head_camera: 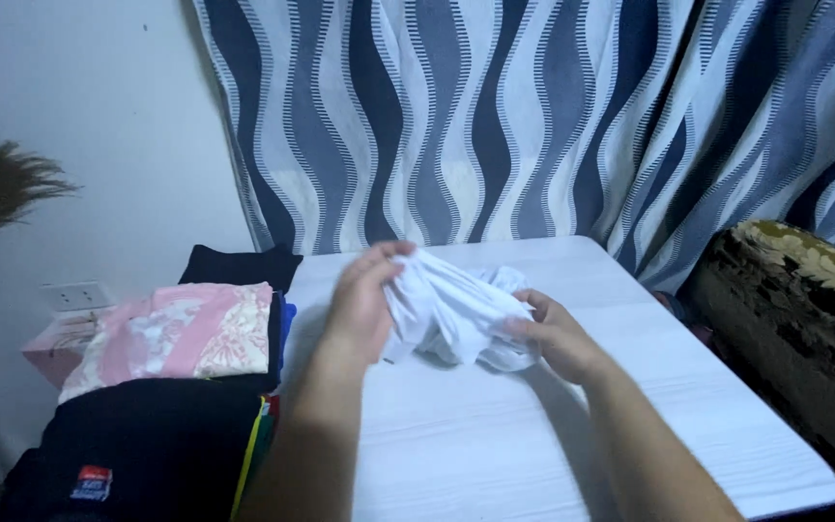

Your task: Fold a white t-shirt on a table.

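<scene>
Bunching a white cloth (456,314) between both hands, the person stands over the white tabletop (495,445) with the garment lifted just off its surface — the lower folds seem to brush the wood, though the blur makes that hard to settle. The left hand (364,304) has its grip closed over the cloth's left end, fingers curled over the top; the right hand (558,333) pinches the other end low down, thumb and fingers shut on a gathered edge. So the cloth sits near the middle of the tabletop, held at both ends and crumpled between. To my eye this is the sorting-out stage of folding: the piece has been picked up but not yet spread, and no edge or corner is showing clean. What it seems to call for is finding two matching corners or a hem and drawing the hands apart so the fabric hangs or lies flat — there is plenty of bare tabletop in front for that. To the left, a stack of folded clothes (181,333) with a pink floral piece on top rests beside dark garments (147,445), just off the table's edge. A wavy blue-and-white curtain (533,116) hangs behind, and a worn patterned armrest (804,290) stands at the right.
</scene>
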